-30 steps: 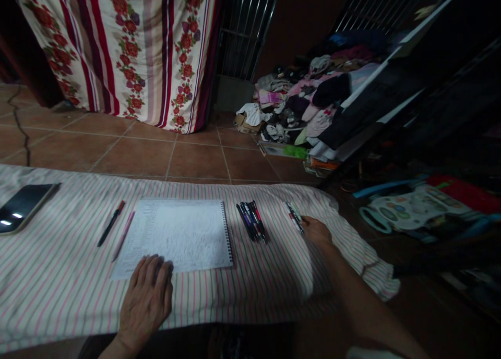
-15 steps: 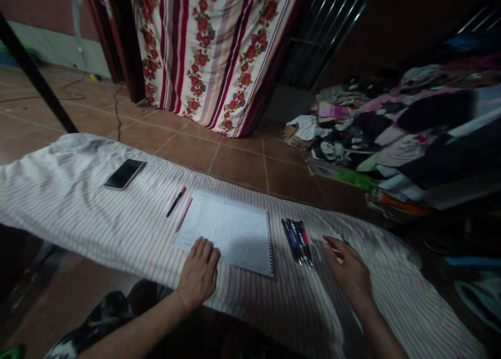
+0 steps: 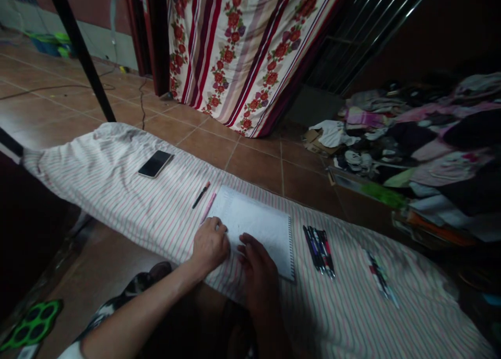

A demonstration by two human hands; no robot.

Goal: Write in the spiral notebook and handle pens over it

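A spiral notebook (image 3: 258, 213) with a written page lies open on the striped cloth, its wire binding on the right. My left hand (image 3: 211, 244) rests at its lower left corner with the fingers curled closed. A small dark bit shows by those fingertips, too small to name. Over the notebook's lower edge is my right hand (image 3: 258, 267), in shadow, its fingers bent and slightly apart with nothing seen between them. A pink pen (image 3: 208, 207) lies along the notebook's left edge, and a black pen (image 3: 201, 195) beside it. Several pens (image 3: 319, 250) sit in a row right of the binding.
Further right lies a smaller group of pens (image 3: 379, 278). A phone (image 3: 155, 164) is at the left on the striped cloth (image 3: 164, 213). Beyond are a tiled floor (image 3: 258, 163), a flowered curtain (image 3: 250, 51) and a heap of clothes (image 3: 422, 134). A green object (image 3: 33, 322) is at lower left.
My right hand has moved left from beside the right-hand pens to the notebook. My left hand's fingers, flat before, are now curled. The view has shifted left.
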